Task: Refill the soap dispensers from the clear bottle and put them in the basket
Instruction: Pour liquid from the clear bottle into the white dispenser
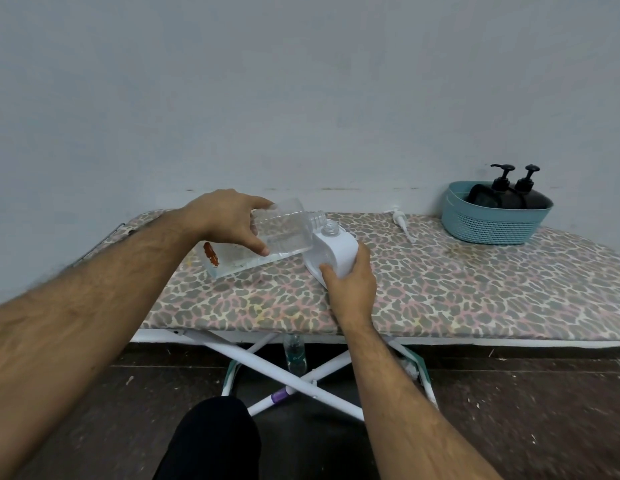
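Head view, one entry per item. My left hand (228,220): fingers and thumb wrapped round the clear plastic refill bottle (284,232), which I hold off the board, tipped nearly level; its long axis runs left to right across the frame, open neck pointing right and a little away from me, just above and beside the dispenser's mouth; a shallow pool of clear liquid lies along its lower side. My right hand (351,282): clamped on the near end of the white squat plastic soap dispenser (336,252), pump off, threaded mouth open and facing up, the body tilted slightly toward the bottle, its base on the leopard-print ironing board (440,289) at mid-board. Its white pump head (402,221) lies loose on the cover further right, tube toward me. Teal perforated plastic basket (492,220): far right end of the board, already holding two black pump dispensers (513,194), upright. Step in hand, as I judge it: pouring into the last, white dispenser; whether liquid is crossing the gap I cannot tell. Next move calls for raising the bottle's base so the neck dips squarely over the mouth, the dispenser held steady; then the pump screwed back and the dispenser carried to the basket.
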### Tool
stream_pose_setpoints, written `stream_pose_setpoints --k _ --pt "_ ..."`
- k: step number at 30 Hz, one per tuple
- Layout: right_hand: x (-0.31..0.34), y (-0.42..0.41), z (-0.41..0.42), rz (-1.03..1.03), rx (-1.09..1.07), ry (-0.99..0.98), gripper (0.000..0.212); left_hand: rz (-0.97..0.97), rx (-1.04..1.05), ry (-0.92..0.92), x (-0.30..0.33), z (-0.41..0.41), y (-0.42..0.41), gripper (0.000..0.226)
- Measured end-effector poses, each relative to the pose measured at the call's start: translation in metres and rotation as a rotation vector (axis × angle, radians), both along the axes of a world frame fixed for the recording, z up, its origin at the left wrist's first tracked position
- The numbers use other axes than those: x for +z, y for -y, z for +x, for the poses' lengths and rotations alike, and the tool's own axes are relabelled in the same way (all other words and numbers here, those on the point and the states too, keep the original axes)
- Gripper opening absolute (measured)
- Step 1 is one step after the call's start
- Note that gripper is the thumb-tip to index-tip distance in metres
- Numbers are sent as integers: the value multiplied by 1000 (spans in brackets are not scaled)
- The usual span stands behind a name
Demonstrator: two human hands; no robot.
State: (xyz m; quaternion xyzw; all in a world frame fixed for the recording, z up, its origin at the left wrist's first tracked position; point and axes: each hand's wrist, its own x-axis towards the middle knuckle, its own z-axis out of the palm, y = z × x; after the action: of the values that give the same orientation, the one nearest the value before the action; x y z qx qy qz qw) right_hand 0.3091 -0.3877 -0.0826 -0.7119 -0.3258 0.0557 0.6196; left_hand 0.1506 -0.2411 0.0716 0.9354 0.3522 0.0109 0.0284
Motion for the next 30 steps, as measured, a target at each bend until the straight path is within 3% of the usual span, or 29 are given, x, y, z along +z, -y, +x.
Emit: stream_pose_setpoints --k 30 --pt "3 2 -1 3 13 -16 63 60 9 -108 16 6 2 97"
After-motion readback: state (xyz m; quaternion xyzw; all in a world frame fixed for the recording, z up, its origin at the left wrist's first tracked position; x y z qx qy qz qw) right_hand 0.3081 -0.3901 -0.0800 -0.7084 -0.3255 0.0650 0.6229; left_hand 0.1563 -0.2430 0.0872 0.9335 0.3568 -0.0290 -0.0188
